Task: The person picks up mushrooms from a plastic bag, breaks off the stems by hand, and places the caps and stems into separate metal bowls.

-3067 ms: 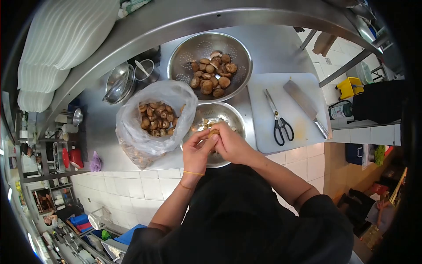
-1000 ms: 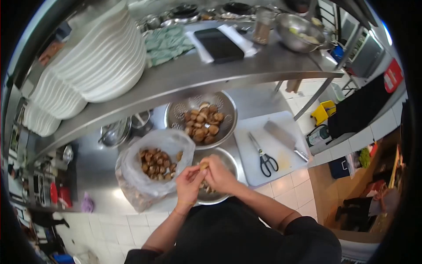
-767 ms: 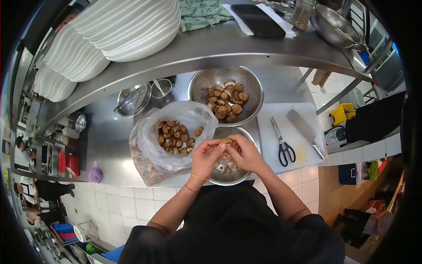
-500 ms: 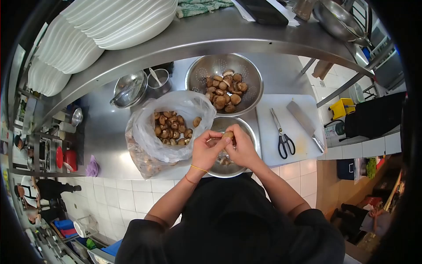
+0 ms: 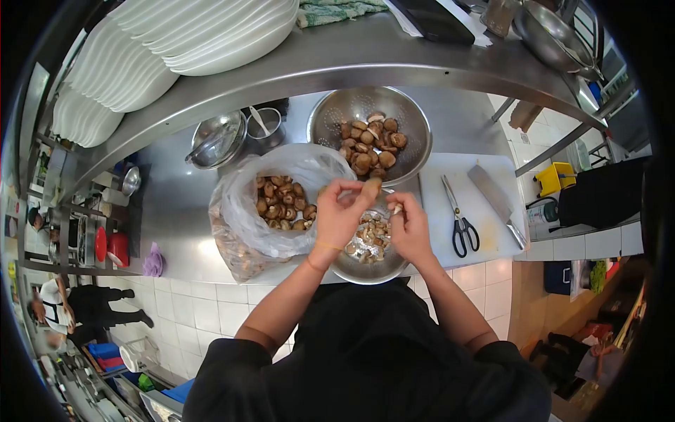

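My left hand point(image 5: 340, 216) pinches a brown mushroom cap point(image 5: 373, 186) near the front of the colander. In my right hand point(image 5: 411, 232), the fingertips close on a small pale mushroom stem point(image 5: 397, 208), apart from the cap. Below both hands stands a steel bowl point(image 5: 367, 276) with many pale stems point(image 5: 369, 238) in it. The steel colander point(image 5: 415, 119) behind holds a heap of brown mushrooms point(image 5: 371, 144). To the left, a clear plastic bag point(image 5: 242, 228), rolled open at the top, contains more brown mushrooms point(image 5: 281, 204).
A white cutting board point(image 5: 450, 165) at right carries black-handled scissors point(image 5: 460, 218) and a cleaver point(image 5: 492, 193). Behind the bag are a steel bowl point(image 5: 218, 144) and a steel container point(image 5: 266, 130). Stacked white plates point(image 5: 211, 35) sit on the overhead shelf point(image 5: 316, 76).
My hands have drawn apart, and the mushroom they held together is now split: cap in the left, stem in the right. The stems in the bowl are more exposed, and the view has shifted slightly.
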Demonstrator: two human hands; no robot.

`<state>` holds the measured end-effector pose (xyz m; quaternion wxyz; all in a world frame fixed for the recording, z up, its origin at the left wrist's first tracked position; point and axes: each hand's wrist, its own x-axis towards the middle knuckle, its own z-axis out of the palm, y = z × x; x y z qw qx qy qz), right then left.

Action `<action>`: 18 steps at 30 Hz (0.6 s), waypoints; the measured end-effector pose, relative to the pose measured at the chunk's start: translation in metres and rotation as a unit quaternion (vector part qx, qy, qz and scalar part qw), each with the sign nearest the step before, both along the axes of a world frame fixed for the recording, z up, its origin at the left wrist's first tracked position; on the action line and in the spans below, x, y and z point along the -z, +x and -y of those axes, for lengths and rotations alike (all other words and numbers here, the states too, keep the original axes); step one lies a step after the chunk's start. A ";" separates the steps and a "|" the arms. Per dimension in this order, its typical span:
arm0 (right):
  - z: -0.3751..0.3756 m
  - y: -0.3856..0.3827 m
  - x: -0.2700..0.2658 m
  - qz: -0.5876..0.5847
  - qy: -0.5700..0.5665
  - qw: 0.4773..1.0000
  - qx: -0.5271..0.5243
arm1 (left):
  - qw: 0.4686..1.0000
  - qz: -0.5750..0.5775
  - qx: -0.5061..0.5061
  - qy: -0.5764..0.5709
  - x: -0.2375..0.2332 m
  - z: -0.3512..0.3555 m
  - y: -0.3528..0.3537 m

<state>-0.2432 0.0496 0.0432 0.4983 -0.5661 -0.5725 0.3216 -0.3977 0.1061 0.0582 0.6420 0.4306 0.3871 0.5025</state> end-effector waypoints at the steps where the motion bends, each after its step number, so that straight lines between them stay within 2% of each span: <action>1: 0.000 0.003 0.000 0.007 -0.024 1.000 0.019 | 0.999 -0.026 -0.003 0.023 -0.003 -0.013 0.002; 2: 0.000 0.006 0.004 0.007 -0.022 1.000 0.016 | 0.998 -0.052 -0.006 0.046 -0.007 -0.026 0.004; 3: -0.002 0.008 0.011 0.093 0.001 0.995 -0.032 | 0.997 -0.052 -0.008 0.049 -0.013 -0.037 0.003; 4: -0.002 0.009 0.015 0.179 0.023 0.980 -0.079 | 0.985 -0.137 -0.042 0.097 -0.021 -0.047 -0.001; 5: 0.002 0.007 0.017 0.179 0.024 0.980 -0.079 | 0.962 -0.220 -0.075 0.144 -0.026 -0.055 -0.007; 6: 0.007 0.004 0.018 0.218 0.053 0.971 -0.084 | 0.898 -0.388 -0.060 0.200 -0.024 -0.066 -0.023; 7: 0.010 0.002 0.019 0.256 0.081 0.959 -0.089 | 0.801 -0.542 -0.044 0.251 -0.017 -0.078 -0.045; 8: 0.012 0.001 0.022 0.257 0.083 0.959 -0.086 | 0.684 -0.703 -0.005 0.196 -0.007 -0.086 -0.058; 9: 0.014 0.000 0.026 0.214 0.036 0.970 -0.113 | 0.628 -0.762 -0.021 0.155 0.008 -0.088 -0.072; 10: 0.017 0.000 0.027 0.169 -0.012 0.976 -0.139 | 0.628 -0.771 -0.009 0.104 0.012 -0.091 -0.081; 11: 0.016 0.000 0.019 0.165 -0.067 0.967 -0.179 | 0.554 -0.829 0.022 0.074 0.029 -0.102 -0.090; 12: 0.018 -0.001 0.020 0.166 -0.067 0.968 -0.176 | 0.555 -0.828 0.023 0.078 0.048 -0.107 -0.099; 14: 0.021 -0.006 0.023 0.181 -0.067 0.957 -0.216 | 0.467 -0.856 -0.112 0.192 0.088 -0.113 -0.112; 15: 0.021 -0.008 0.024 0.188 -0.067 0.954 -0.224 | 0.416 -0.875 -0.127 0.213 0.092 -0.113 -0.110; 16: 0.021 -0.010 0.024 0.189 -0.066 0.954 -0.222 | 0.416 -0.874 -0.128 0.215 0.096 -0.112 -0.110; 18: 0.020 -0.014 0.022 0.180 -0.059 0.956 -0.222 | 0.474 -0.842 -0.089 0.243 0.092 -0.104 -0.109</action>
